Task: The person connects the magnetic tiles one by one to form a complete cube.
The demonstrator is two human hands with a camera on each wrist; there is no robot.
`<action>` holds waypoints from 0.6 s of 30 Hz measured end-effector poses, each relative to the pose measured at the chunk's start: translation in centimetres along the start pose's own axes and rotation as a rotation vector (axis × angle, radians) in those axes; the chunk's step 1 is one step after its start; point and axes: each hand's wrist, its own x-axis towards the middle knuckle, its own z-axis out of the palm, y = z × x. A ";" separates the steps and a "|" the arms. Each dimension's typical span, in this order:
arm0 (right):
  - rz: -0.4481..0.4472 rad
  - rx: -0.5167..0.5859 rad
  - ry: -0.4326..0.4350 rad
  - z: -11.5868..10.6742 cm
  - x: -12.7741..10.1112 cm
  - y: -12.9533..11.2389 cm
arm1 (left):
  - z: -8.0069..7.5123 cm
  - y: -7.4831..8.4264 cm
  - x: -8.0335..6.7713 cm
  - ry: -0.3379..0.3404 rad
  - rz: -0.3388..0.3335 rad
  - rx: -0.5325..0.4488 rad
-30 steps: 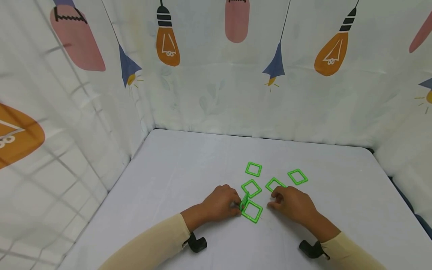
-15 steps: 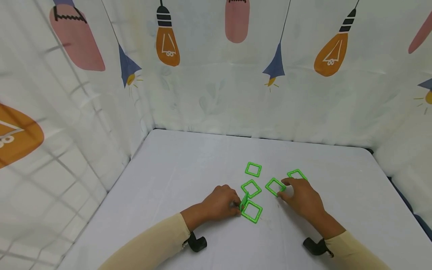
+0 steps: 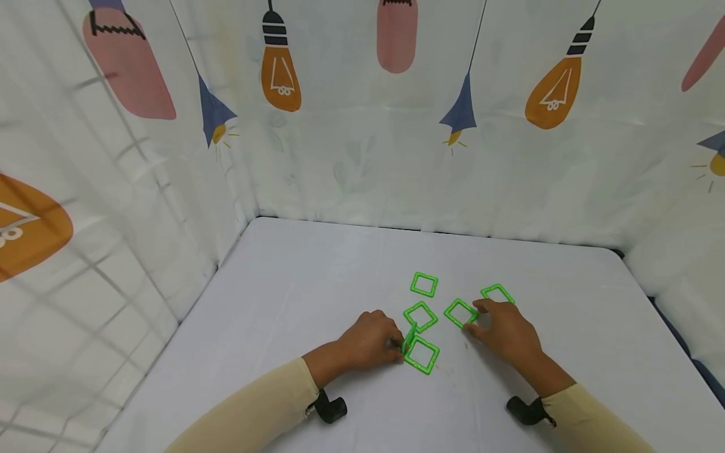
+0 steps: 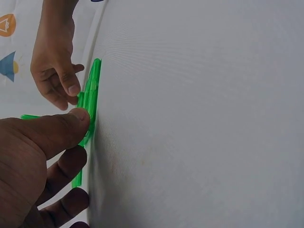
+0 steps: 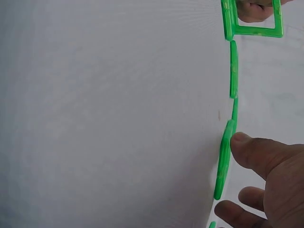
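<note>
The left hand (image 3: 370,340) pinches an upright green square frame (image 3: 410,338) — it stands on edge along the left side of a flat green square (image 3: 433,361) on the white table (image 3: 317,270). The right hand (image 3: 506,333) has its thumb against a second flat square (image 3: 451,306), a finger near its right corner (whether they grip it, I cannot tell). Three further squares (image 3: 427,275) lie around these — one partly behind the right hand.
</note>
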 end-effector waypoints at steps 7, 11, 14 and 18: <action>0.021 -0.006 -0.017 0.0 0.1 -0.2 | -0.2 0.0 0.0 0.008 0.009 -0.007; 0.024 -0.007 -0.025 0.0 0.2 -0.3 | -0.3 0.1 -0.1 0.001 0.004 0.000; 0.023 -0.010 -0.027 0.1 0.3 -0.3 | -0.3 0.1 -0.1 -0.002 0.001 0.000; 0.024 -0.012 -0.026 0.2 0.5 -0.4 | -0.3 0.1 -0.1 -0.003 0.002 -0.002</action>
